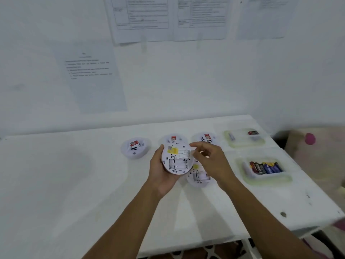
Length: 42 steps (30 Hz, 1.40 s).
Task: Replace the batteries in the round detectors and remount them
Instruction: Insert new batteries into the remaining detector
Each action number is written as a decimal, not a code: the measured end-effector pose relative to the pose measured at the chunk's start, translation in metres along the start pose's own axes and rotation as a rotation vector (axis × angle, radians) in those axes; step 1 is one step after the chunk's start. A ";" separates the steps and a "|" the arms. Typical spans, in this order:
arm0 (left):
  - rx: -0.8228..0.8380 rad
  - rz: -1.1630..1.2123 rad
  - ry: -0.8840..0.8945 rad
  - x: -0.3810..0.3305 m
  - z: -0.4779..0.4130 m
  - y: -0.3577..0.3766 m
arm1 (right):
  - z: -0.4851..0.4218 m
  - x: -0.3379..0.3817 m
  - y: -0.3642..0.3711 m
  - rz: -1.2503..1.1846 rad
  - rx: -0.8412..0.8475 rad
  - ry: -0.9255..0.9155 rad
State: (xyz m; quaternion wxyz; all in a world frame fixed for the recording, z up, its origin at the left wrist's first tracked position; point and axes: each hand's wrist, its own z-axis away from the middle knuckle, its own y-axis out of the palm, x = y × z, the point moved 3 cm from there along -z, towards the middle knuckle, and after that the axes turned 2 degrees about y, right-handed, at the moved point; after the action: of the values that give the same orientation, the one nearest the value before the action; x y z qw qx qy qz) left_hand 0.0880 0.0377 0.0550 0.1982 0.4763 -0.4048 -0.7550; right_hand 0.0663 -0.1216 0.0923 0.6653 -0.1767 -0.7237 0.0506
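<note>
head view: the left hand cups a round detector above the white table, its back up and battery bay showing. the right hand hovers at its right rim, fingers loosely curled, grasping nothing. another detector lies just beneath; three more line the far side. a tray of batteries sits near the right edge; the table's left half lies open.

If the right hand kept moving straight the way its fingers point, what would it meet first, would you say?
The right hand points left toward the held detector in the left hand, so it would likely meet that detector's labelled upper edge first; depth is unclear.
</note>
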 end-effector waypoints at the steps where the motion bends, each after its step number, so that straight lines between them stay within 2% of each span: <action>1: 0.002 -0.015 0.006 0.006 -0.008 0.008 | -0.008 -0.003 -0.015 0.015 0.001 -0.007; 9: -0.008 -0.008 0.017 0.056 -0.078 0.070 | -0.093 -0.041 -0.154 0.243 -0.073 0.003; 12: -0.004 0.037 0.021 0.069 -0.098 0.080 | -0.131 -0.055 -0.190 0.371 -0.031 0.052; 15: -0.016 0.057 0.028 0.077 -0.110 0.085 | -0.164 -0.067 -0.209 0.455 0.063 0.124; 22: -0.074 0.026 0.066 0.080 -0.134 0.088 | -0.208 -0.092 -0.229 1.012 0.236 0.147; 25: -0.075 0.015 0.054 0.081 -0.144 0.089 | -0.213 -0.105 -0.225 1.109 0.289 0.139; 34: -0.098 0.007 0.017 0.078 -0.159 0.087 | -0.214 -0.120 -0.211 1.073 0.338 0.101; 39: -0.104 0.053 0.014 0.076 -0.162 0.089 | -0.209 -0.096 -0.215 0.469 0.267 0.206; 42: -0.088 0.070 0.016 0.077 -0.162 0.093 | -0.201 -0.083 -0.213 0.258 0.302 0.206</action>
State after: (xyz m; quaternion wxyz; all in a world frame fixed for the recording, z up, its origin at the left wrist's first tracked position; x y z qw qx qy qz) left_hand 0.1869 -0.1388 0.0516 0.2484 0.4587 -0.3858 -0.7609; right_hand 0.2275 -0.3793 0.1017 0.7425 -0.1704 -0.6075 0.2250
